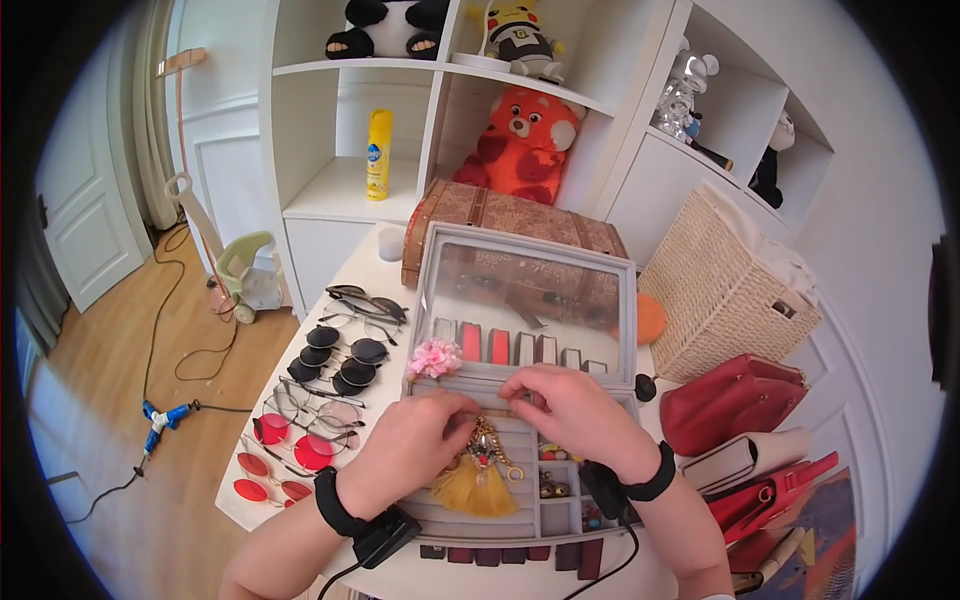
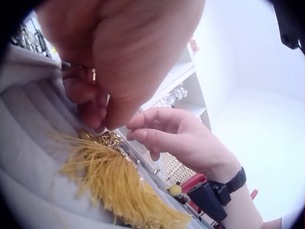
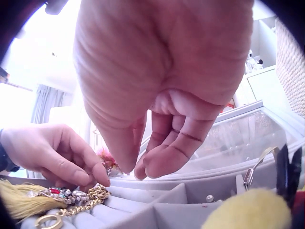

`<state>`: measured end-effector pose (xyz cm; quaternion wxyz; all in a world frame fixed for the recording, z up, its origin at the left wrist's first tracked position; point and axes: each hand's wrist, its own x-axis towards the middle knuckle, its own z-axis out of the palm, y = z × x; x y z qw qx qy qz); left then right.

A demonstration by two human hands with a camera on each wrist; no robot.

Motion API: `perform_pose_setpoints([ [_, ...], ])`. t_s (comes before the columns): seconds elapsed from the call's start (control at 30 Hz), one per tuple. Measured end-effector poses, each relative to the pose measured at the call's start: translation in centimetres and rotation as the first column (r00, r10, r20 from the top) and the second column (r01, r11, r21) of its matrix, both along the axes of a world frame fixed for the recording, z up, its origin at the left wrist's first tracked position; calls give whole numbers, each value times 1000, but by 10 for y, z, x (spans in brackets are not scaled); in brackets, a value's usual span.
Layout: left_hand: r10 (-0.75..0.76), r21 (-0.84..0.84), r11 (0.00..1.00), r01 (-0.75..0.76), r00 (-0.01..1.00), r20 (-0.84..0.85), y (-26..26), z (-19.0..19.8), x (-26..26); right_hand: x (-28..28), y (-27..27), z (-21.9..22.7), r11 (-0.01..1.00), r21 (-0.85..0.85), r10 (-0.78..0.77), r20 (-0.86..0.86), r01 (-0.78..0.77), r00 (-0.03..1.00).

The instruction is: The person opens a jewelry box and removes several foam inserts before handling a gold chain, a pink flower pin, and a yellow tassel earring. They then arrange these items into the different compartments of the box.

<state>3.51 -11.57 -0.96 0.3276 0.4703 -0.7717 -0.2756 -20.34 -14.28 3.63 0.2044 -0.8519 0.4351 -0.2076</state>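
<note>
A grey jewelry box stands with its glass lid raised. Across its padded ring rows lies a gold chain with a jewelled pendant and a yellow tassel. My left hand bends over it, thumb and fingertips pinching the bunched end of the chain. To its right, my right hand hovers over the back of the box, fingers loosely bent with thumb and index tips close together. Nothing shows between them in the right wrist view. A pink flower sits at the box's back left corner.
Several pairs of glasses cover the table's left side. Behind the lid stands a brown chest; a wicker basket and a red handbag stand at the right. Small trinkets fill the box's right compartments.
</note>
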Motion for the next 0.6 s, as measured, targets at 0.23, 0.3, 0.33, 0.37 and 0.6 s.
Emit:
perform_pose_setpoints([
  [0.23, 43, -68, 997, -41, 999, 30, 1, 3, -1, 1, -5, -15, 977, -214, -22, -160, -13, 987],
  [0.3, 33, -86, 996, -32, 999, 13, 3, 4, -1, 3, -4, -17, 968, -246, -1, -198, -49, 980],
  [0.33, 25, -108, 994, -26, 1000, -6, 4, 4, -1, 3, -3, -16, 967, -253, -13, -215, -43, 976],
  [0.37, 24, -106, 994, -24, 1000, -4, 4, 3, 0, 4, -2, -15, 965, -259, -26, -232, -36, 972],
  [0.6, 2, -121, 993, 7, 997, 77, 3, 2, 0, 10, 0, -21, 965, -263, -105, -287, 27, 952],
])
